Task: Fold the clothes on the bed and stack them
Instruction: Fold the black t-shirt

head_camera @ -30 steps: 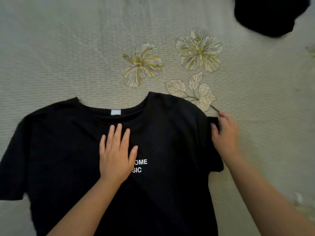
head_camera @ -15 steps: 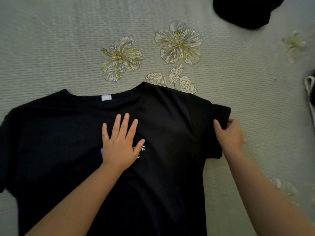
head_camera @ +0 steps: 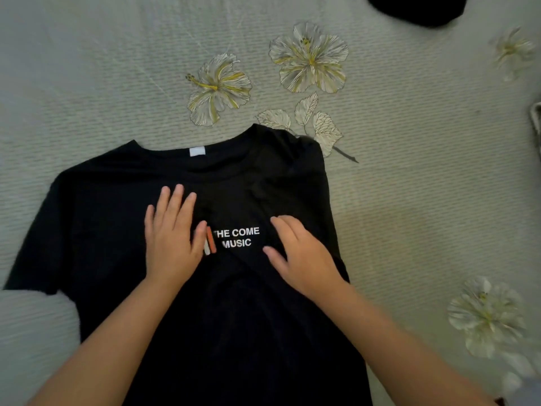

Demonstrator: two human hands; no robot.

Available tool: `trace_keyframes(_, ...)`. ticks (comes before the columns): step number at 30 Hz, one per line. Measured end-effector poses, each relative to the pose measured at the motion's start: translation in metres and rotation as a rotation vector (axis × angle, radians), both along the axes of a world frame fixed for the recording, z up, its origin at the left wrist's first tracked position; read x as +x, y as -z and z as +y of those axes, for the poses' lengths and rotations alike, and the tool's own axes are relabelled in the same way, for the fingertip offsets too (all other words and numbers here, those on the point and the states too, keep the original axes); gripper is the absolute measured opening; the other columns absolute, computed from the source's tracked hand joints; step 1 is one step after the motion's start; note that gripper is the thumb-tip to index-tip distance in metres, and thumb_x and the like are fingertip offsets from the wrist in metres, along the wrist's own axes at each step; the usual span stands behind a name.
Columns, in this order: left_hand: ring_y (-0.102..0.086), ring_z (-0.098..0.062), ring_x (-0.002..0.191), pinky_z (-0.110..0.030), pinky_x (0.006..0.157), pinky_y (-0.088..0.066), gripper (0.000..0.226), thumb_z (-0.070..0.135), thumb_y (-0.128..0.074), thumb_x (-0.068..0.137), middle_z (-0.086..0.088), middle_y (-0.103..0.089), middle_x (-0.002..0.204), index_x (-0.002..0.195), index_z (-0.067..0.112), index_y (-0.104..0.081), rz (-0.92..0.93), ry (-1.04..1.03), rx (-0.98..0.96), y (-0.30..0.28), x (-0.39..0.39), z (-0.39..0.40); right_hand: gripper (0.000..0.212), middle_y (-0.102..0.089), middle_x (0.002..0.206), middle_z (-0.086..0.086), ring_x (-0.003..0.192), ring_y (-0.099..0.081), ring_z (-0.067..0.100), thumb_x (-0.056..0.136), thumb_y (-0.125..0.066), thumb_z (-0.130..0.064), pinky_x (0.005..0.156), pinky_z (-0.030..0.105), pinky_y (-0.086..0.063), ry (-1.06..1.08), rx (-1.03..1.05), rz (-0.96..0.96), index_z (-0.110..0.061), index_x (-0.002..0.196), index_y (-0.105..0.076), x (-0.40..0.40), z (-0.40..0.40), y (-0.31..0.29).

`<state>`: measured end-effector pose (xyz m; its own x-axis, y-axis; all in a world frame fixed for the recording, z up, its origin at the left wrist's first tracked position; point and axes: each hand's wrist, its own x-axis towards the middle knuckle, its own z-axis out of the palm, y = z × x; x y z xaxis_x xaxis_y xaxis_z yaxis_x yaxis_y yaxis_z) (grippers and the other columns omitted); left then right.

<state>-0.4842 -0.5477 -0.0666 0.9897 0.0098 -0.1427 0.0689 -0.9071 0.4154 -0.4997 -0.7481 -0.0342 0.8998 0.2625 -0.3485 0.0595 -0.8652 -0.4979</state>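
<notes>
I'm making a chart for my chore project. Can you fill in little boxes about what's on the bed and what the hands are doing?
Shirt: black T-shirt lying flat, front up, white words THE COME MUSIC
Right sleeve: folded in over the chest
Left sleeve: spread out flat
Left hand: flat on the chest, fingers straight
Right hand: flat, pressing the folded sleeve
Bed cover: pale, ribbed, flower prints
Other clothes: dark garment at the top edge

I'm looking down at a bedroom in a home: a ribbed pale bedspread (head_camera: 409,200) embroidered with hibiscus flowers (head_camera: 308,58), a black T-shirt (head_camera: 117,230) spread on it below them.
</notes>
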Motion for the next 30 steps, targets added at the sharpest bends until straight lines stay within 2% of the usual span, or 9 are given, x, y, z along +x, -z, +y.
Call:
trace_keyframes(5,-0.023,-0.045,0.133,-0.059,0.105,-0.010,0.055,0.015,-0.049,0.079,-0.032,-0.035,0.138,0.126,-0.012,-0.044,0.009,-0.315,0.089,-0.010,-0.050,0.050,0.040,-0.062,0.108,0.030,0.098,-0.061,0.046,0.064,-0.078,-0.006,0.079,0.058,-0.049,-0.099,-0.103,-0.224,0.009,0.099,-0.066,-0.001,0.009,0.019)
trace_keyframes(9,-0.019,-0.044,0.135,-0.051,0.110,-0.011,0.060,0.019,-0.055,0.088,-0.033,-0.026,0.142,0.134,-0.011,-0.031,0.026,-0.741,0.097,-0.010,-0.069,0.100,0.043,-0.057,0.117,0.032,0.106,-0.053,0.053,0.078,-0.051,-0.023,0.081,0.069,-0.038,-0.127,-0.246,-0.269,0.008,0.105,-0.064,0.023,0.009,0.036)
trace_keyframes(11,-0.030,-0.041,0.129,-0.044,0.107,-0.020,0.064,0.023,-0.059,0.087,-0.031,-0.035,0.137,0.134,-0.010,-0.031,0.030,-0.926,-0.016,-0.009,-0.067,0.124,0.052,-0.052,0.122,0.035,0.111,-0.048,0.056,0.081,-0.038,-0.027,0.086,0.071,-0.033,-0.086,-0.286,-0.277,0.009,0.112,-0.059,0.043,0.001,0.044)
trace_keyframes(14,-0.055,-0.031,0.103,-0.034,0.089,-0.039,0.038,0.028,-0.061,0.086,-0.020,-0.060,0.106,0.108,-0.002,-0.055,0.079,-1.113,-0.275,-0.006,-0.056,0.148,0.065,-0.034,0.138,0.034,0.127,-0.031,0.053,0.085,-0.029,-0.037,0.100,0.065,-0.023,0.056,-0.337,-0.173,0.009,0.128,-0.045,0.072,-0.014,0.047)
trace_keyframes(17,-0.049,-0.022,0.078,-0.038,0.079,-0.042,0.025,0.021,-0.055,0.090,-0.003,-0.051,0.068,0.070,0.007,-0.052,-0.014,-1.094,-0.331,-0.009,-0.046,0.151,0.064,-0.024,0.145,0.030,0.135,-0.021,0.047,0.084,-0.030,-0.032,0.107,0.058,-0.014,0.087,-0.404,-0.164,0.007,0.135,-0.036,0.080,-0.012,0.043)
trace_keyframes(21,-0.052,-0.028,0.091,-0.028,0.081,-0.035,0.027,0.016,-0.043,0.096,-0.022,-0.055,0.097,0.106,-0.008,-0.049,-0.253,-1.103,-0.328,-0.022,-0.036,0.148,0.048,-0.026,0.144,0.030,0.136,-0.021,0.043,0.091,-0.045,-0.017,0.109,0.055,-0.014,0.034,-0.384,-0.202,0.009,0.132,-0.040,0.067,0.040,0.035)
trace_keyframes(25,-0.055,-0.041,0.089,-0.033,0.072,-0.030,0.029,0.017,-0.043,0.096,-0.030,-0.059,0.098,0.106,-0.010,-0.047,-0.377,-0.978,-0.124,-0.049,-0.021,0.160,0.048,-0.022,0.150,0.020,0.140,-0.015,0.034,0.093,-0.047,-0.019,0.112,0.049,-0.009,-0.178,-0.244,-0.179,-0.001,0.137,-0.037,0.051,0.108,0.034)
trace_keyframes(28,-0.056,-0.044,0.081,-0.037,0.065,-0.030,0.027,0.019,-0.048,0.093,-0.030,-0.061,0.089,0.100,-0.006,-0.051,-0.293,-0.803,0.021,-0.069,-0.006,0.170,0.050,-0.012,0.154,0.008,0.143,-0.004,0.024,0.096,-0.038,-0.027,0.114,0.041,-0.001,-0.281,-0.180,-0.118,-0.012,0.143,-0.027,0.044,0.140,0.040)
trace_keyframes(30,-0.060,-0.038,0.076,-0.036,0.061,-0.033,0.027,0.021,-0.051,0.091,-0.026,-0.062,0.085,0.102,-0.004,-0.053,-0.134,-0.732,-0.058,-0.073,0.001,0.161,0.049,-0.009,0.155,0.005,0.143,-0.001,0.021,0.098,-0.035,-0.027,0.114,0.037,-0.001,-0.289,-0.153,-0.064,-0.014,0.144,-0.024,0.046,0.143,0.042)
